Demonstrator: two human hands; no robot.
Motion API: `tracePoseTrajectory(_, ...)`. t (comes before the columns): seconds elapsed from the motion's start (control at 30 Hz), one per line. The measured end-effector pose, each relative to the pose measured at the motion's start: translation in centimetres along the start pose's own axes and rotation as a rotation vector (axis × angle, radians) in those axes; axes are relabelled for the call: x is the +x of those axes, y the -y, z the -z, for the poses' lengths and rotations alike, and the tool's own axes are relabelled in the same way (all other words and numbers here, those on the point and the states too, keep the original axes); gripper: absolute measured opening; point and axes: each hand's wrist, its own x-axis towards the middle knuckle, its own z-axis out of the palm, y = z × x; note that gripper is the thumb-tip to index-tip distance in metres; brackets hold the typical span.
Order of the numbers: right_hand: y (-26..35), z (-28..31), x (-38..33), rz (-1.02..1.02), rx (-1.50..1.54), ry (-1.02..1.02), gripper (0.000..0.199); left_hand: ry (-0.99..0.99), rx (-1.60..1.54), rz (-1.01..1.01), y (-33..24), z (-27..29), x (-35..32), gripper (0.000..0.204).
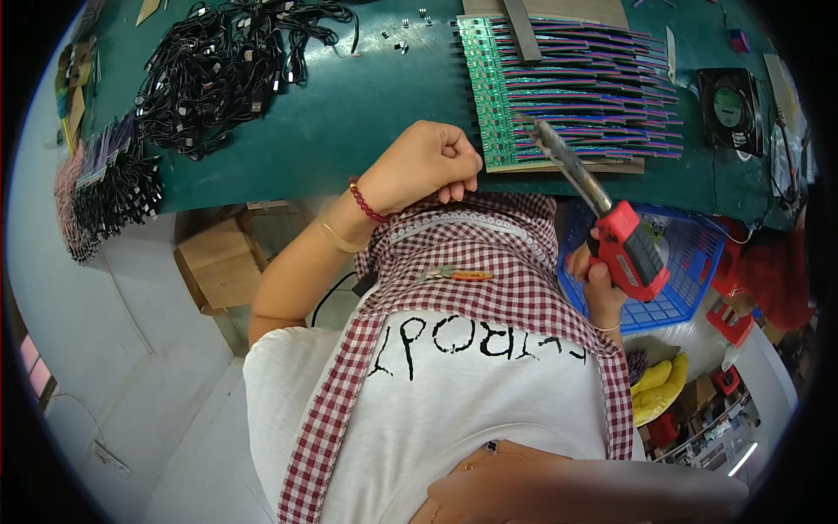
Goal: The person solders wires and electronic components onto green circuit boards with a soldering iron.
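My left hand [436,164] hangs at the table's front edge, just left of the green circuit boards [489,96]. Its fingers are curled closed, and whatever they may hold is hidden. Off to the right, my right hand [601,284] is wrapped around the handle of a red-and-black hand tool with a long metal barrel [615,236]. The barrel slants up and to the left, its tip over the lower boards and wires. Pink, blue and black wires [602,87] run rightward from the row of boards, which lies on brown cardboard [611,166].
A flat grey bar [521,31] crosses the boards. Black cables [214,79] lie heaped at the far left, with bundled wires [109,192] at the table's left end. Small metal parts [401,46] are scattered behind. On the right stand a black fan [730,109] and a blue basket [690,301] below.
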Motion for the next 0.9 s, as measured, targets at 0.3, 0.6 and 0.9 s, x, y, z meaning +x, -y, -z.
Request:
tracePoseTrajectory(0.3,-2.1,2.0,-4.3,-0.182,-0.256,0.01,0.03,0.009,0.012,0.021,-0.3,0.0,0.6,0.015)
tracePoseTrajectory(0.6,-2.2,1.4,-3.3,-0.106,-0.365,-0.032,0.021,0.004,0.031,0.023,-0.4,0.0,0.5,0.013)
tracePoseTrajectory(0.9,-3.3,2.8,-4.2,-0.081,-0.493,0.095,0.02,-0.017,0.051,0.003,-0.1,-0.3,0.3,0.013)
